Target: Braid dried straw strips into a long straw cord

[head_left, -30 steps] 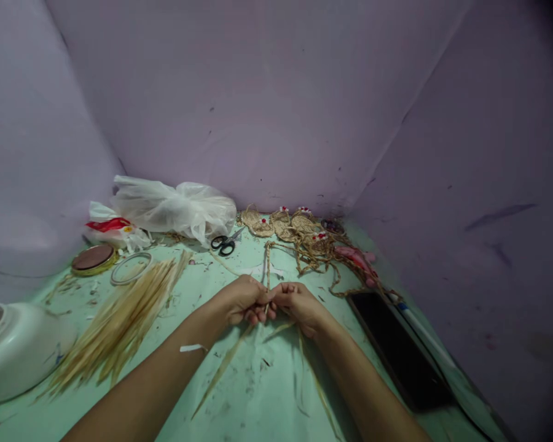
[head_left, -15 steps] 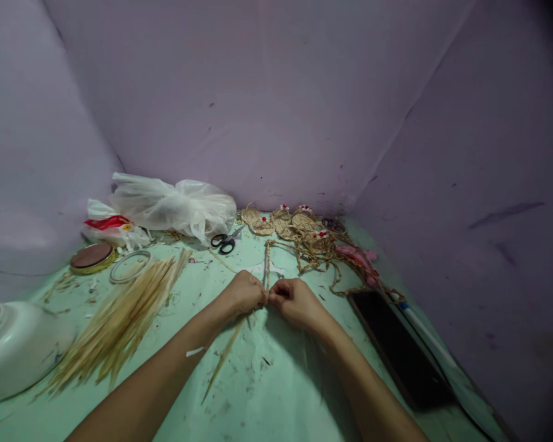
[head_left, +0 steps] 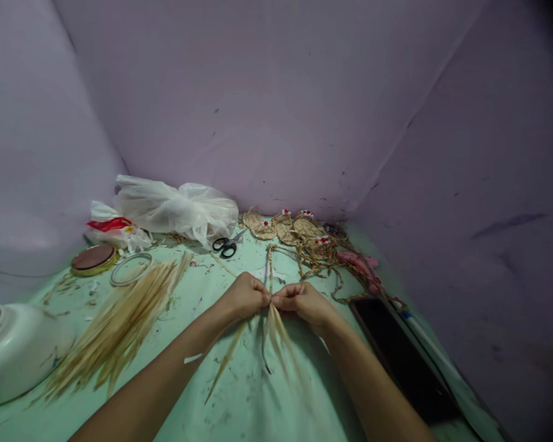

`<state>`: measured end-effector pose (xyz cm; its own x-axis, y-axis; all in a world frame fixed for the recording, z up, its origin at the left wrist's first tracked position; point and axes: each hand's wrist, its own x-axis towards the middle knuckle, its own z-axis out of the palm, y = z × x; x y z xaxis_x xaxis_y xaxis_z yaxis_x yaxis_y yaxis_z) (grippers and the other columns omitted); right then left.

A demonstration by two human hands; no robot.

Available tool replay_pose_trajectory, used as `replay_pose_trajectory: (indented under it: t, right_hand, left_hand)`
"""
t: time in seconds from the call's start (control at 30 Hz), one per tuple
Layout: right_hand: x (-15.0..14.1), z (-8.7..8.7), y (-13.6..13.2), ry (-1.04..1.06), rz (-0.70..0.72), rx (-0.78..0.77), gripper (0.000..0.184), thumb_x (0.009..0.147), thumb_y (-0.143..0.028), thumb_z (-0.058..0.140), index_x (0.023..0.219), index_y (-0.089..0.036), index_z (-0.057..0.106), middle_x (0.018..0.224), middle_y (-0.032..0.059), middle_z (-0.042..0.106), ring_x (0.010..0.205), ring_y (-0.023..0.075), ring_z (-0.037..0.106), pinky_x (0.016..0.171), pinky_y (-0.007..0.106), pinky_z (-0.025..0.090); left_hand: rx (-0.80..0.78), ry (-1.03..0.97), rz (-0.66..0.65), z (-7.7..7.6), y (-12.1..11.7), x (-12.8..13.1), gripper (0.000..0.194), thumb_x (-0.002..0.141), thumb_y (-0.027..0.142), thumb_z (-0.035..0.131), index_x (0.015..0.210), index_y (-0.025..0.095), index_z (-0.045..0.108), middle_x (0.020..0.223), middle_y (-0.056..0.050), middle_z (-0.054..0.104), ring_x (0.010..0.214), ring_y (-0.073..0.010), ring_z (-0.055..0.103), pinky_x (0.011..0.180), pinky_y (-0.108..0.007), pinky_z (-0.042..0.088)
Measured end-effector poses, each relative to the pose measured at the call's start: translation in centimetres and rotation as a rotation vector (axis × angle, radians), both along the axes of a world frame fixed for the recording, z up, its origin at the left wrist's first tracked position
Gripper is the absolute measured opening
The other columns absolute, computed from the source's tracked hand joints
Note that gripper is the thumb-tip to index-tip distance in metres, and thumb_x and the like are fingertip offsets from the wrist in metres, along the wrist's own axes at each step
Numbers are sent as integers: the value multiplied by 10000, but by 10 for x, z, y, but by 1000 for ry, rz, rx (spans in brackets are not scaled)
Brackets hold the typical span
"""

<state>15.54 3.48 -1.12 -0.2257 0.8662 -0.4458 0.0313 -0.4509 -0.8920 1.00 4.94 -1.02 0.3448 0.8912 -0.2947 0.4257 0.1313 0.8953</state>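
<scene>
Close together over the green surface, my left hand [head_left: 247, 296] and my right hand [head_left: 301, 302] pinch the lower end of a braided fibre cord [head_left: 270, 270]. Both hands are closed, with thumbs and fingertips meeting at the cord. From the pinch, loose fibre strands [head_left: 275, 334] fan down towards me, partly blurred. Another strand [head_left: 225, 362] slants down to the left from under my left hand. Beyond my hands the cord runs up, bends at its top and leads right into a heap of braided cord [head_left: 311, 265].
Left lie a bundle of dry fibre strips [head_left: 120, 325], a white pot [head_left: 23, 353], a ring [head_left: 131, 270] and a round tin [head_left: 93, 260]. Scissors [head_left: 228, 245], a plastic bag [head_left: 179, 212] and woven pieces with red beads [head_left: 283, 228] lie near the wall. A dark phone [head_left: 403, 362] is right.
The loose strands, spread to both sides a second ago, now hang together below the pinch. My right hand shifted slightly and its fingertips meet my left hand's at the cord.
</scene>
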Motion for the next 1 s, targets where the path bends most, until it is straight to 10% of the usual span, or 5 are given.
replay_pose_trajectory:
  t: [0.33,0.63,1.0]
  right_hand:
    - [-5,-1,-9,304,-13,-54,371,443,-319,755,600,-152,463,483,-54,464,453,58,435,471,201,341]
    - [-8,-4,-7,-19,-28,-50,258,537,-282,655,493,-156,434,360,-94,296,316,14,171,353,205,56]
    - [-16,-10,-13,-105,-176,75,177,509,-248,630,466,-145,493,365,-39,470,339,30,274,379,197,153]
  left_hand:
    - [59,-79,-19,-6,-3,3,210,579,274,500,501,89,562,433,28,417,428,-58,311,420,-187,238]
    - [203,35,-147,-12,0,-2,224,628,274,454,459,127,462,464,44,282,487,-65,245,438,-189,193]
    - [244,615,-108,20,-6,-8,151,566,241,516,571,133,621,518,-30,550,502,-106,457,480,-199,266]
